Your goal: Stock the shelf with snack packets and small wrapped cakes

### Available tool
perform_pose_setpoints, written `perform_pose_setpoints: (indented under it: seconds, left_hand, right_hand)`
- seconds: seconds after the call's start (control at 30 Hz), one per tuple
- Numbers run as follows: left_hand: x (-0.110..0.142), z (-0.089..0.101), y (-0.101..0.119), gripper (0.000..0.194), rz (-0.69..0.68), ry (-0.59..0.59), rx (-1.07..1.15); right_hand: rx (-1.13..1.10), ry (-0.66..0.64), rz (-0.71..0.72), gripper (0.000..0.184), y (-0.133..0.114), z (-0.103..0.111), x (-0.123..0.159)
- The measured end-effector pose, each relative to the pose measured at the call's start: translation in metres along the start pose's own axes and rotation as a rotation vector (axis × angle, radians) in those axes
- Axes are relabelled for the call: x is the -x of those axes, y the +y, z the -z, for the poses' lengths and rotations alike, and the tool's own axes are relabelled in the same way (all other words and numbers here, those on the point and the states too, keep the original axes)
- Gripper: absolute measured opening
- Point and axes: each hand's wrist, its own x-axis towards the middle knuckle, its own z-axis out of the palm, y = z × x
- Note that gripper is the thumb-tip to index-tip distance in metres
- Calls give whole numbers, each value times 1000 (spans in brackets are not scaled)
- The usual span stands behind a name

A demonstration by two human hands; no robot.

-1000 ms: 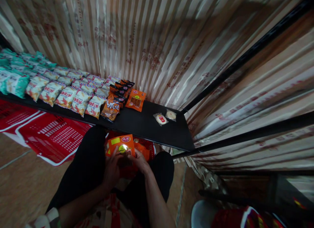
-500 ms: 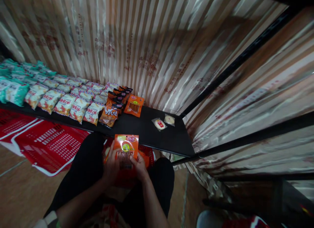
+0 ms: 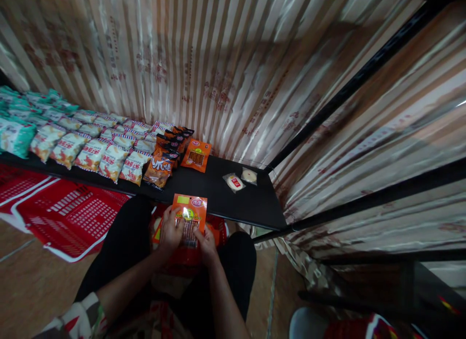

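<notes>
Between my hands is an orange snack packet with a clear window showing brown sticks. My left hand grips its left side, fingers over the front. My right hand holds the lower right edge, thumb on the front. Below the packet, partly hidden by my hands, a red basket with more orange packaging sits between my knees. A similar orange packet lies on the black shelf ahead, beside a row of dark orange snack bags.
White snack bags and teal bags fill the shelf's left. Two round wrapped items lie on its right part. Red baskets stand at lower left. Black metal bars cross on the right, before a striped curtain.
My left hand has shifted a little further over the packet's front, and the packet is turned slightly. My view has moved slightly, so the shelf sits a bit further left.
</notes>
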Motion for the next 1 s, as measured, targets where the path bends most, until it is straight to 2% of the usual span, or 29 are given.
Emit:
perform_pose_setpoints:
  seconds: [0.33,0.5,0.77,1.0]
  left_hand:
    - [0,3,13,34,31,-52,-24]
    - [2,3,20,33,41,-48,-9]
    - [4,4,28,25,-64,-1,-43]
    - [4,3,31,21,-123,-12,-89]
  right_hand:
    - [-54,71,-66,40,-1,2,-1]
    - [-66,105,-85,44,-4,3,1]
    - [-115,94,-86,42,-11,1,6]
    - [-155,117,-73,43,-15,0,8]
